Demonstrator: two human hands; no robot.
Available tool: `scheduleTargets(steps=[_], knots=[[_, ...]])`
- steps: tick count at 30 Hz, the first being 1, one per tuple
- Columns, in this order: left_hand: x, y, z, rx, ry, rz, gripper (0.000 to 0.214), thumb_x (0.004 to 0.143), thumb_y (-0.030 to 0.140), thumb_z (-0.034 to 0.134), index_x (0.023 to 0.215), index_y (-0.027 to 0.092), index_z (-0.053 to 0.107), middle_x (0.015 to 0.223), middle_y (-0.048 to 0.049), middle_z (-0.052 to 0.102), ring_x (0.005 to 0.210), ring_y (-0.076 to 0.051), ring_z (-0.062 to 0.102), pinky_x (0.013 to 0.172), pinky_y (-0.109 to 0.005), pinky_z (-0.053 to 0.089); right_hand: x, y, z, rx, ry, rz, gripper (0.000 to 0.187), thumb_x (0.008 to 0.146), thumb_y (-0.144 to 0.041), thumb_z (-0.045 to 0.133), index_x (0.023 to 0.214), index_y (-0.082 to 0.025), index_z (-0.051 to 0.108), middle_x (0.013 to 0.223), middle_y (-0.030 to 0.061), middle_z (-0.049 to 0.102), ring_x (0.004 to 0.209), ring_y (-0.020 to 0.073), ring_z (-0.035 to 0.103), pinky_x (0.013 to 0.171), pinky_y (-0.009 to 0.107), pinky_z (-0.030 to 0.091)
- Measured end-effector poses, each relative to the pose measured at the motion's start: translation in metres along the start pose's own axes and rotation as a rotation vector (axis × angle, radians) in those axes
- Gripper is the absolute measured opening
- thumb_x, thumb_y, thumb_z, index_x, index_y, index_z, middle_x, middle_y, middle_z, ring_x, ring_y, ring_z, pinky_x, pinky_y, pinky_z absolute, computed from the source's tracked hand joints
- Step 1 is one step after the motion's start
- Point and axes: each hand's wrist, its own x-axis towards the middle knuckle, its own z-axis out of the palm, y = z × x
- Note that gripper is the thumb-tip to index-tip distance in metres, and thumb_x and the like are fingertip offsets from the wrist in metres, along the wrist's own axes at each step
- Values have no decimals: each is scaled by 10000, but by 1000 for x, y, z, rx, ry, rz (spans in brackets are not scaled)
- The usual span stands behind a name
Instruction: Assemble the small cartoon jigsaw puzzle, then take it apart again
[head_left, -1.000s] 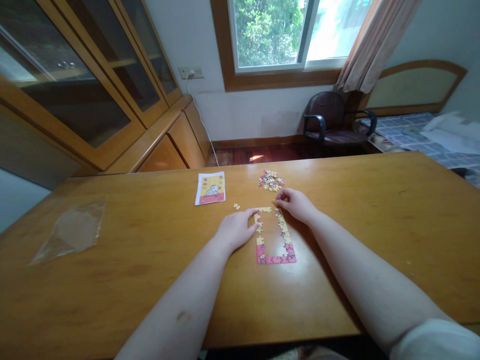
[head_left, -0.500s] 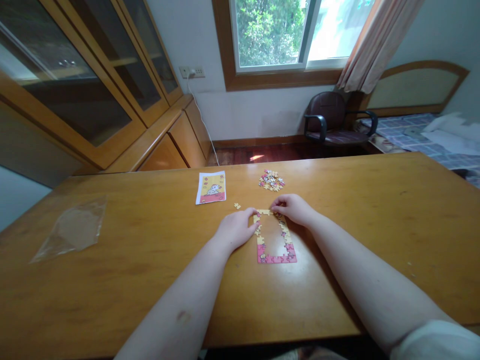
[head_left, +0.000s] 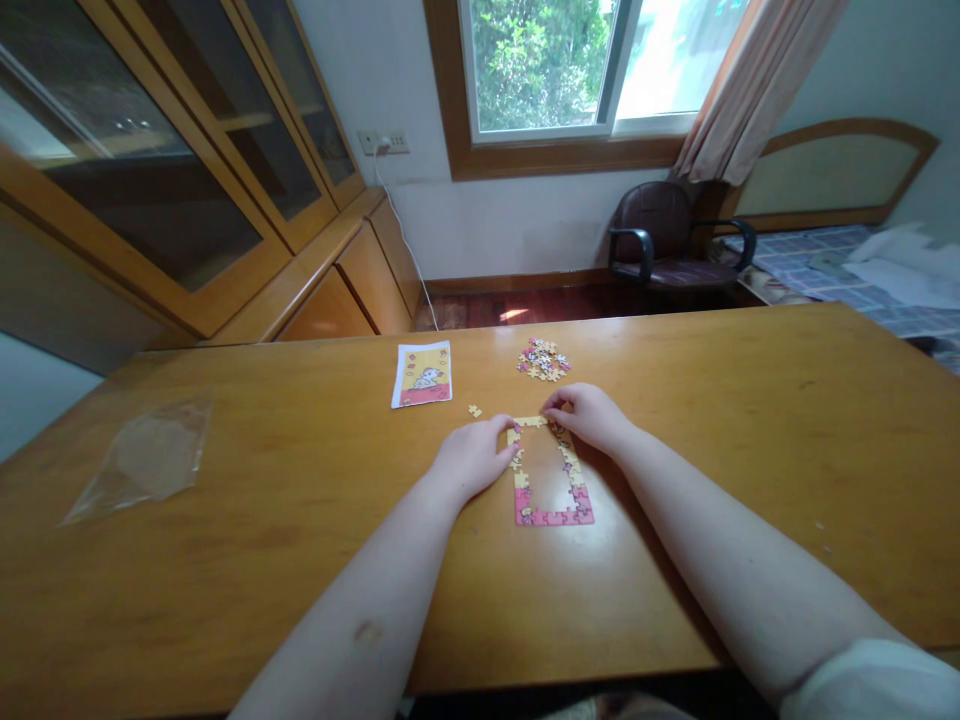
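A jigsaw puzzle border [head_left: 553, 518], yellow at the far end and pink at the near end, lies on the table around a bare middle. My left hand [head_left: 472, 457] rests at its upper left side, thumb and forefinger spread apart and touching the edge pieces. At the far right corner, my right hand [head_left: 589, 413] has its fingers pinched on a puzzle piece, which they largely cover. One loose yellow puzzle piece [head_left: 475, 410] lies just beyond my left hand. Farther back is a pile of loose puzzle pieces [head_left: 543, 361].
A reference picture [head_left: 423, 376] of a white cartoon animal lies at the back left of the wooden table [head_left: 300, 440]. A clear plastic bag [head_left: 154, 455] is at the far left. Beyond the table stand a glass-door cabinet [head_left: 210, 180] and a dark armchair [head_left: 660, 240].
My right hand has shifted very slightly at the far right corner of the border. My left hand and the loose pieces stay where they were.
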Motion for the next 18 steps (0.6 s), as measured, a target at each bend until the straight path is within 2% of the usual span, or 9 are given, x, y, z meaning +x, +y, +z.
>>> scheduleTargets(steps=[13, 18], knots=[[0, 3, -3, 3, -28, -32, 351, 863, 447, 514, 1168, 287, 579, 977, -41, 698, 890, -222, 656, 707, -273, 459, 1, -1, -2, 5, -30, -49, 70, 755, -237, 658, 761, -236, 728, 794, 0, 715, 763, 153, 614, 743, 265, 431], [1, 2, -2, 4, -22, -25, 355, 862, 448, 518, 1173, 289, 579, 976, -40, 699, 897, -223, 655, 716, -275, 458, 0, 2, -5, -1, 29, -33, 109, 778, -278, 635, 781, -218, 726, 780, 18, 700, 745, 156, 598, 730, 266, 431]])
